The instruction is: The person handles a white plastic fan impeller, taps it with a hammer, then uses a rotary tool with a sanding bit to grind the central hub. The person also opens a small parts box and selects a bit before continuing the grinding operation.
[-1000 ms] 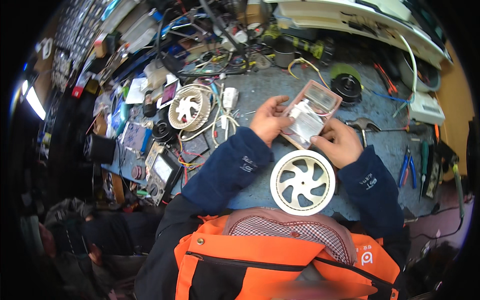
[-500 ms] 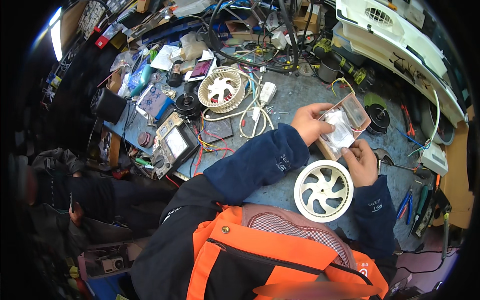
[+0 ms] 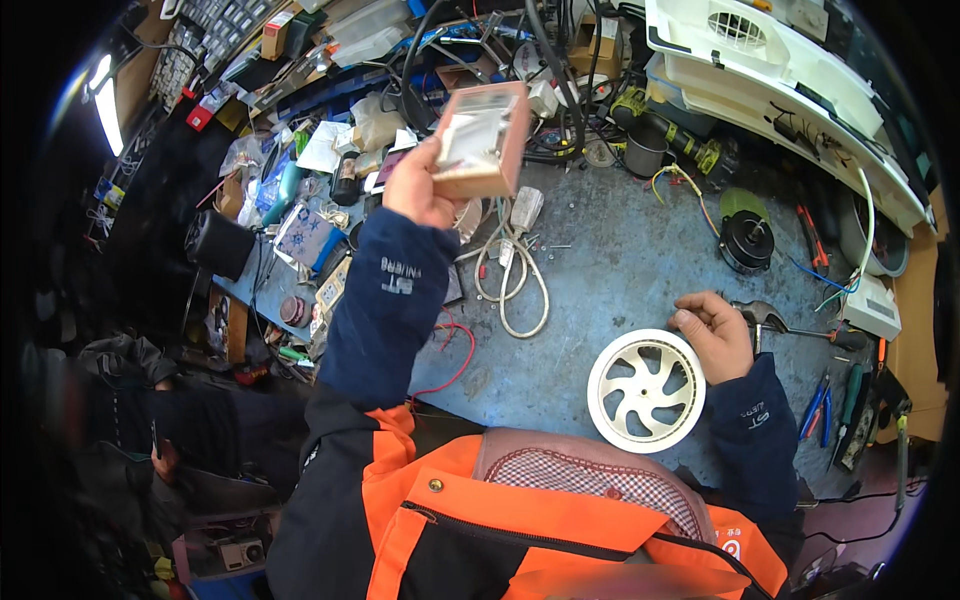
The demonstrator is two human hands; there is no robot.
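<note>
My left hand (image 3: pixel 418 190) grips a small pinkish box (image 3: pixel 484 184) by its near left side, raised over the far part of the bench. Through its clear top, something whitish shows inside. Low over the bench on the right is my right hand (image 3: pixel 718 335), its fingers curled in toward the thumb. Whatever the fingertips may hold is too small to make out. Beside that hand lies a white fan wheel (image 3: pixel 648 392) with curved spokes, close to my body. A hammer (image 3: pixel 790 328) rests just to the right of the hand.
A motor (image 3: pixel 747 240) with wires stands at the right, near red-handled pliers (image 3: pixel 812 240). A coiled white cable (image 3: pixel 540 300) and small screws lie mid-bench. Clutter crowds the far left. A large white housing (image 3: pixel 780 90) stands at the back right. Another person's hand (image 3: pixel 165 462) shows at left.
My left hand has carried the box away from my right hand, up and to the left. The right hand has let go of the box and stays near the fan wheel.
</note>
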